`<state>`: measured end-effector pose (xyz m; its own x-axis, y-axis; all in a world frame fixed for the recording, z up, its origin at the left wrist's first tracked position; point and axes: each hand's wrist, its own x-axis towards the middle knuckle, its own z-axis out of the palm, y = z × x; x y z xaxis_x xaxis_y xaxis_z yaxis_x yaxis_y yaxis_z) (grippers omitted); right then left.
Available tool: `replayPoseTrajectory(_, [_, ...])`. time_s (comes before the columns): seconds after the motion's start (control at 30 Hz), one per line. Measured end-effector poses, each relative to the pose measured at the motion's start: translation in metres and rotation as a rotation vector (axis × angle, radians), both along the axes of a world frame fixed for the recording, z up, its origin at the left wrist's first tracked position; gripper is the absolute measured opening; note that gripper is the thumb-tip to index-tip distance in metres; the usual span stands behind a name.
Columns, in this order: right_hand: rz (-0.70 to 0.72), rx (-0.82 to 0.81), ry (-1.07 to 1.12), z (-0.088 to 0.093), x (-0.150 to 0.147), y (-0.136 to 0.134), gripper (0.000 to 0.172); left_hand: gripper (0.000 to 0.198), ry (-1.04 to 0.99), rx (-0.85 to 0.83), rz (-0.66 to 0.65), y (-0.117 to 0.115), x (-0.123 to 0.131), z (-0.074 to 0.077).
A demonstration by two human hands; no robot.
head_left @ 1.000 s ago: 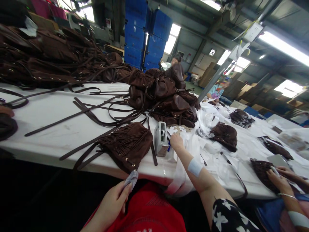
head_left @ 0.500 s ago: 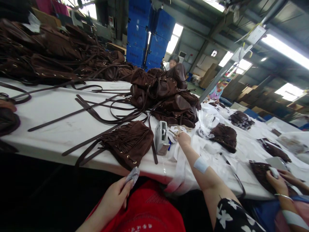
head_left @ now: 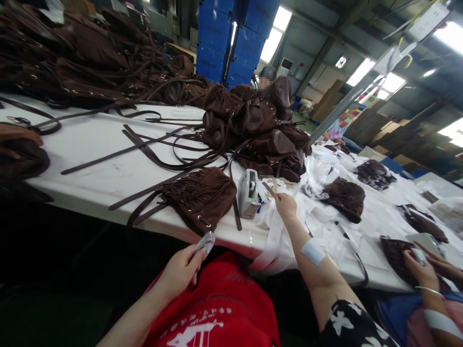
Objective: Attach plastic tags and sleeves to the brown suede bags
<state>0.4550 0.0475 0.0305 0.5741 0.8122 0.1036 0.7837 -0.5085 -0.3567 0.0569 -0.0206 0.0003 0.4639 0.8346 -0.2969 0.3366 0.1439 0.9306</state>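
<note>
My left hand (head_left: 183, 271) is closed on a small, shiny piece wrapped in clear plastic (head_left: 206, 243), in front of the table's edge. Just above it lies a brown fringed drawstring bag (head_left: 206, 197) with gold eyelets; whether the wrapped piece joins the bag I cannot tell. Out over the table, my right hand (head_left: 287, 207) pinches a thin, flat brownish strip (head_left: 268, 188). Its exact kind is unclear. To the left of that hand stands a grey tape dispenser (head_left: 249, 195). Small paper pieces (head_left: 280, 184) lie scattered behind the strip.
Brown bags (head_left: 253, 127) are piled behind the dispenser, with another large heap (head_left: 90, 62) at back left. Long straps cross the white table (head_left: 97, 144). White wrapping (head_left: 285, 241) hangs over the front edge. A co-worker's hands (head_left: 423, 270) handle a bag at far right.
The view has shifted, so the table appears slightly higher and further right. My right hand has drawn back a little and the strip shows more clearly. My left hand keeps its hold.
</note>
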Motion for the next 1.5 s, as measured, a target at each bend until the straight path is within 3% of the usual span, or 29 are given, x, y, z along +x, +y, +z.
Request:
replayPoseTrajectory(0.13, [-0.069,0.162,0.193,0.012,-0.003,-0.015,0.031,0.04,-0.005,0.005,0.001,-0.001,0.0,0.0])
replayPoseTrajectory(0.3, [-0.062,0.24,0.602,0.027,-0.023,-0.036,0.033,0.037,-0.015,-0.004,0.007,-0.001,-0.001,-0.001])
replayPoseTrajectory(0.37, [-0.023,0.257,0.89,0.033,-0.043,-0.051,0.029,0.037,-0.019,0.001,0.006,0.0,-0.001,-0.001])
replayPoseTrajectory(0.5, [0.037,0.201,1.674,0.038,-0.097,-0.081,0.023,0.036,-0.068,-0.052,0.027,-0.001,0.002,-0.002])
replayPoseTrajectory(0.57, [0.032,0.147,1.758,0.034,-0.122,-0.09,0.026,0.035,-0.104,-0.086,0.052,-0.001,0.004,0.0])
replayPoseTrajectory(0.63, [0.041,0.153,1.68,0.028,-0.14,-0.095,0.031,0.035,-0.13,-0.112,0.076,-0.002,0.004,0.003])
replayPoseTrajectory(0.73, [0.092,0.28,1.359,0.017,-0.145,-0.096,0.037,0.036,-0.142,-0.121,0.093,-0.002,0.004,0.007])
replayPoseTrajectory(0.87, [0.101,0.437,0.563,0.009,-0.105,-0.088,0.036,0.038,-0.139,-0.107,0.088,-0.002,0.001,0.006])
replayPoseTrajectory(0.93, [0.056,0.385,0.128,0.01,-0.074,-0.082,0.034,0.039,-0.148,-0.112,0.082,-0.002,0.001,0.003])
replayPoseTrajectory(1.03, [-0.028,0.086,-0.287,0.01,-0.034,-0.072,0.032,0.042,-0.156,-0.124,0.082,-0.001,0.003,-0.001])
replayPoseTrajectory(1.13, [-0.037,-0.135,-0.394,0.006,-0.015,-0.062,0.034,0.045,-0.133,-0.124,0.085,0.0,0.004,-0.002])
replayPoseTrajectory(1.33, [0.181,-0.313,-0.358,-0.011,-0.019,-0.05,0.026,0.049,-0.099,-0.137,0.09,0.001,0.005,0.002])
replayPoseTrajectory(1.5, [0.34,-0.401,-0.304,-0.009,-0.013,-0.048,0.025,0.051,-0.095,-0.154,0.085,0.002,0.005,0.003])
